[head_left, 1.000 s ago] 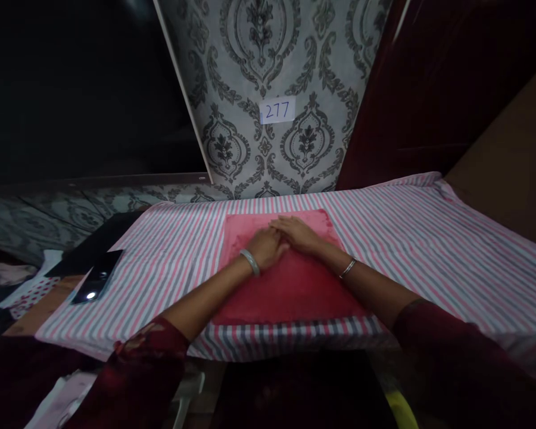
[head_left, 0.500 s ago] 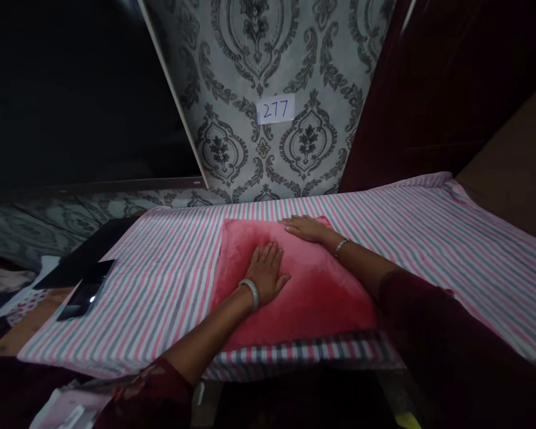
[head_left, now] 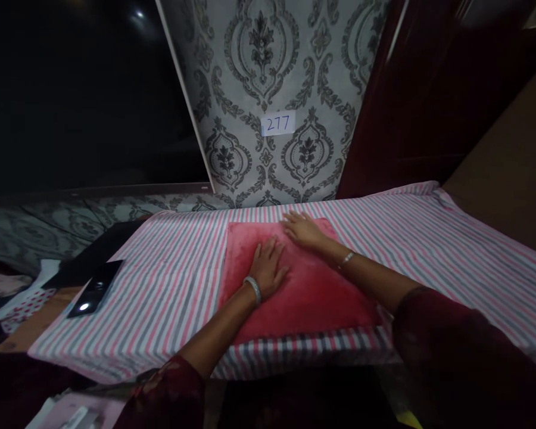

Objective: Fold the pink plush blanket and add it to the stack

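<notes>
A square, plush-looking coral-red cushion (head_left: 326, 298) lies flat on a table covered by a striped cloth (head_left: 174, 286) in pink, grey and white. My left hand (head_left: 268, 265) rests palm down on the cushion's left-centre part, its fingers spread; a wide silvery bangle sits on that wrist. Farther back, my right hand (head_left: 304, 229) lies with fingers stretched out over the cushion's far edge, a thin bracelet on its wrist. Both hands press on the fabric without gripping it.
A dark phone (head_left: 97, 289) lies at the table's left side, reflecting a light. Behind stand a large black screen (head_left: 89, 101) and a patterned wall with a paper (head_left: 277, 123) marked 277. A dark red glossy panel (head_left: 411, 107) rises at the right.
My right hand has shifted slightly, its fingers now pointing more toward the far edge. My left hand stays on nearly the same spot of the cushion. The camera view has moved a little.
</notes>
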Motion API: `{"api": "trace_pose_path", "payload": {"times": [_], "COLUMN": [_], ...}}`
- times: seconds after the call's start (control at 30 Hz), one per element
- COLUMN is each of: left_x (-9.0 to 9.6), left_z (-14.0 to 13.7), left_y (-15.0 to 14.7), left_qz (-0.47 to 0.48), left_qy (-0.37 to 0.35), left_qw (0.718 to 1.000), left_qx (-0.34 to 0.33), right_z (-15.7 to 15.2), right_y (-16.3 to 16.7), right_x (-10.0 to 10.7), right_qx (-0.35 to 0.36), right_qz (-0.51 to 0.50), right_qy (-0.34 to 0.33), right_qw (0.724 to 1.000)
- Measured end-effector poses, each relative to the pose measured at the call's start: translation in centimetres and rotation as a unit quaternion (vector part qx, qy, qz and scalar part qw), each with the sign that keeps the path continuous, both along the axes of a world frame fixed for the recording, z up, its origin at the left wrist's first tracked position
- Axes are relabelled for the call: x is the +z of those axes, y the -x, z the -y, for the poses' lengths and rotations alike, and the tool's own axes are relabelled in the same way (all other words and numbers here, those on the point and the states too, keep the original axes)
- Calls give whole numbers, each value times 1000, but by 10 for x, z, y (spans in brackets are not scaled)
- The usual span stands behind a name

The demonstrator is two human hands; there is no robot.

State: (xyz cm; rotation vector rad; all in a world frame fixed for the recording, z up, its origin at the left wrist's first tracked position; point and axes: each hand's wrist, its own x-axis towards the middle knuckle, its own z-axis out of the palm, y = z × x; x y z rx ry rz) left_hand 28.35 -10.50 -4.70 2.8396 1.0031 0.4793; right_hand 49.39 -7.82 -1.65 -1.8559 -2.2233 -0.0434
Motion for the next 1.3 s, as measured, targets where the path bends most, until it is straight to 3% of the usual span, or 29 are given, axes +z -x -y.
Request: {"api": "trace_pose_path", "payload": {"times": [0.1,0.2,0.3,0.43,0.63,0.8,0.97,1.17,1.23,1.3], "left_x": [17,31,32,22,18,5,6,37,48,55], "left_z": [1,-5,-25,-72,-143,-173,-171,-158,-147,-129], "left_y": [9,13,11,9,12,18,21,12,10,8], "left_qz": [57,-5,-115,-183,-164,-91,-78,-145,-142,-127], "left_qy": [-24,12,46,27,97,158,165,134,110,76], "left_qw": [997,985,971,972,981,982,983,976,977,980], "left_qx": [-52,-170,-202,-146,-42,-38,17,91,119,131], "right_z": [40,76,92,89,87,88,87,89,86,78], "right_y": [39,64,71,68,65,64,65,65,57,40], "right_x": [-12,-29,-36,-36,-37,-37,-36,-27,-19,-10], "right_qx": [177,285,317,339,341,333,333,320,278,186], "right_qz": [-49,-67,-53,-48,-66,-85,-85,-77,-85,-92], "right_qy": [-25,10,55,55,74,75,67,66,60,38], "right_qw": [983,956,945,938,935,936,937,942,955,977]}}
